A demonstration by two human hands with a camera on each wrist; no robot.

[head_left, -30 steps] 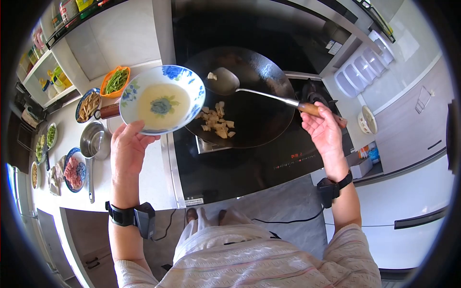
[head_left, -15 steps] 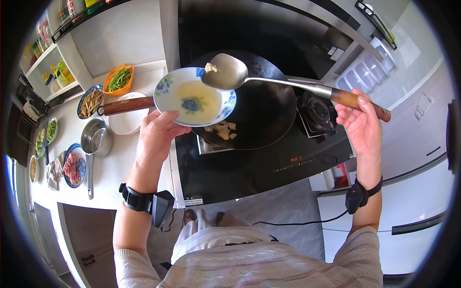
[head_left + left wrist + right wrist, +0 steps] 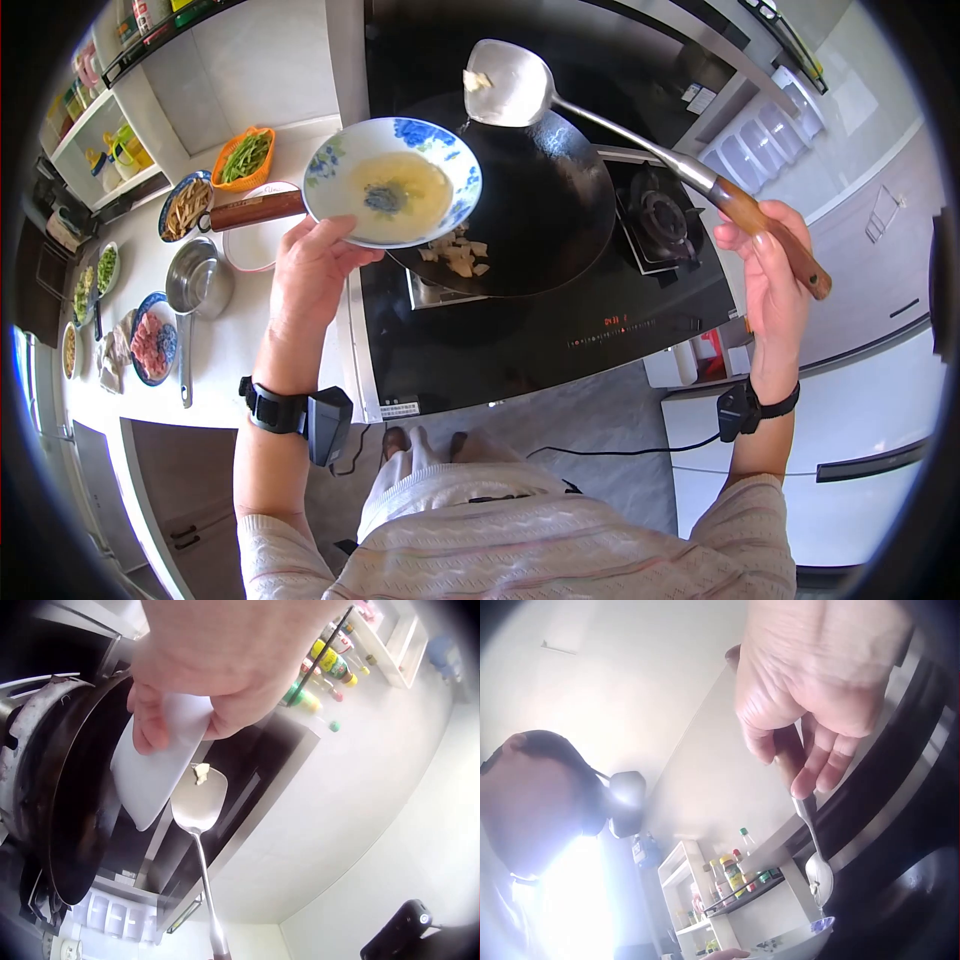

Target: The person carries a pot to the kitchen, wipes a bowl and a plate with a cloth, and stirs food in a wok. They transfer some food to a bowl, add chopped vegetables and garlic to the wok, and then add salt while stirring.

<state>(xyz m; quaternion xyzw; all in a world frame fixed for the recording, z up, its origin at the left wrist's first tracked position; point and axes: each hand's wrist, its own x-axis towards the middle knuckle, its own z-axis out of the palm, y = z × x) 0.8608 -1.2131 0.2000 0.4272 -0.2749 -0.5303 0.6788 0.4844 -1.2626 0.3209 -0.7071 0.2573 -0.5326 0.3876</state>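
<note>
My left hand [image 3: 312, 268] pinches the rim of a white bowl [image 3: 462, 170] with blue flowers, thumb on top and fingers beneath. Pale yellowish liquid [image 3: 418, 182] pools inside it. The bowl hangs over the wok's [image 3: 560, 235] left side; in the left wrist view the bowl [image 3: 159, 769] shows its plain white outside. My right hand [image 3: 772, 272] grips the wooden handle of a metal wok spatula [image 3: 520, 92], raised near the wok's far edge. One small pale piece [image 3: 477, 80] clings to its blade. Pale slices [image 3: 462, 256] lie in the wok, partly hidden by the bowl.
The wok's wooden handle [image 3: 258, 210] sticks out left over the counter. There stand a steel saucepan [image 3: 200, 278], a plate of raw meat [image 3: 152, 345], an orange basket of green vegetables [image 3: 244, 160] and a white plate [image 3: 252, 248]. A bare burner [image 3: 662, 220] sits right of the wok.
The spatula has risen out of the wok and swung up and back, my right hand moving right. The bowl has shifted right over the wok, then slightly back left and up.
</note>
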